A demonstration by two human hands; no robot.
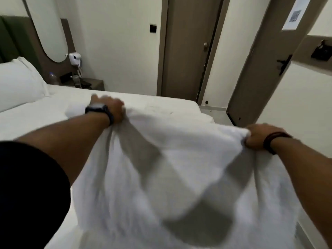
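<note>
At the head end of the bed (45,112), far left, a white pillow (18,83) is seen already set in place, and the bed's top is seen made up flat in white. Further right, above the middle of the bed, the left hand (107,110) is found with its fingers curled tight round one top corner of the white cloth (179,168). A bunch of fabric is gathered in the fist, and a dark watch (98,108) is worn at the wrist. The cloth, thick and towel-like, is held up off the bed between the two hands. Its top edge is stretched across and the rest is left hanging toward the bed's near side. Blur is met here, so the lower edge cannot be made out. Toward the foot end of the bed, the right hand (256,137) is clenched on the other top corner, fingers folded under, a dark band (269,142) at the wrist. The pick-up and opening-out are judged done. The laying flat on the bed, or a fold, is judged left to do. Beyond the bed's far side, a closed door (188,51) is noted.
</note>
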